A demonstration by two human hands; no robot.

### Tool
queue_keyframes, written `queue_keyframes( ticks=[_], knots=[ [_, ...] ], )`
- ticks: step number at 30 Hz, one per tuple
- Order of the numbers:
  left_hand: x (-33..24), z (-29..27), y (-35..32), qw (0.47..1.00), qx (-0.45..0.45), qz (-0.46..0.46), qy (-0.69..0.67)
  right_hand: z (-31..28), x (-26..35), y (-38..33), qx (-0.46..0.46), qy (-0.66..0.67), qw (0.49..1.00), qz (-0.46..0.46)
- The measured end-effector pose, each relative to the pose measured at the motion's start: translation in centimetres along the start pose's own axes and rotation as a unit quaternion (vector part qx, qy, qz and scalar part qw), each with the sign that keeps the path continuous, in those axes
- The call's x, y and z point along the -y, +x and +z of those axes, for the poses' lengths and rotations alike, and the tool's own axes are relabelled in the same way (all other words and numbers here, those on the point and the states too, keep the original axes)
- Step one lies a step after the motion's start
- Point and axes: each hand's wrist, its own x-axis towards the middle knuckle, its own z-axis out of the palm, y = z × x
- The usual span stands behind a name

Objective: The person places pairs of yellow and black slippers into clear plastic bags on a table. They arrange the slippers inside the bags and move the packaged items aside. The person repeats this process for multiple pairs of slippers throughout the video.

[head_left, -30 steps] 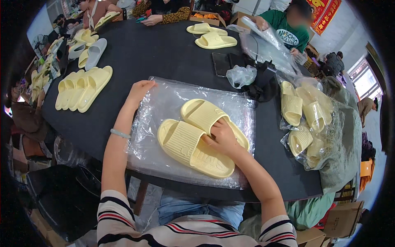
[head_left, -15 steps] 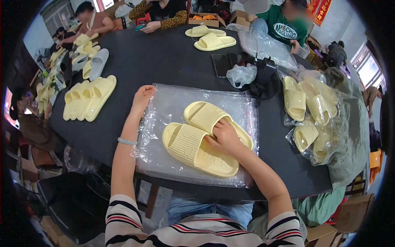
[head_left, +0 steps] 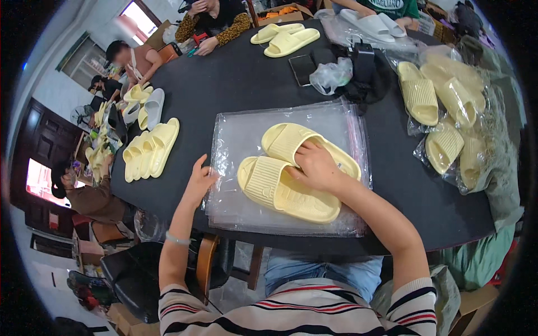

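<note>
A pair of pale yellow slide slippers, the nearer slipper (head_left: 311,200) and the farther slipper (head_left: 343,160), lies side by side on a stack of clear plastic bags (head_left: 238,137). My right hand (head_left: 319,166) grips the pair where the two meet, its thumb at the nearer strap and its fingers reaching under the farther one. The fingertips are hidden inside the slippers. Beside the left edge of the bags, my left hand (head_left: 202,180) is open and holds nothing, with thumb and fingers apart.
Yellow slippers (head_left: 151,150) stand in a row at left on the black table (head_left: 218,84). Bagged slippers (head_left: 420,101) lie at right. A phone (head_left: 303,69) and a small plastic bag (head_left: 330,77) are beyond the stack. Another person handles white slippers (head_left: 372,25) at the far side.
My left hand has let go of the bags' far left corner and drawn back toward me. My right hand stays on the slippers. White slippers now show by the person opposite. The view has shifted.
</note>
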Motion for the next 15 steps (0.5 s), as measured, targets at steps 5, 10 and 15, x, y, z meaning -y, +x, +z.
queue_keyframes(
  ticks=[5,10,15],
  knots=[
    [1.9,-0.7,-3.2,0.999,-0.031,-0.005,-0.038,0.0,0.1,0.0,0.01,-0.009,1.0,0.003],
    [1.2,-1.3,-1.6,0.998,-0.036,-0.025,-0.035,0.1,-0.2,-0.1,-0.023,-0.004,1.0,-0.009],
    [0.7,-0.6,3.0,0.998,-0.065,-0.001,-0.012,0.1,0.1,0.1,-0.003,-0.004,1.0,0.0]
  ],
)
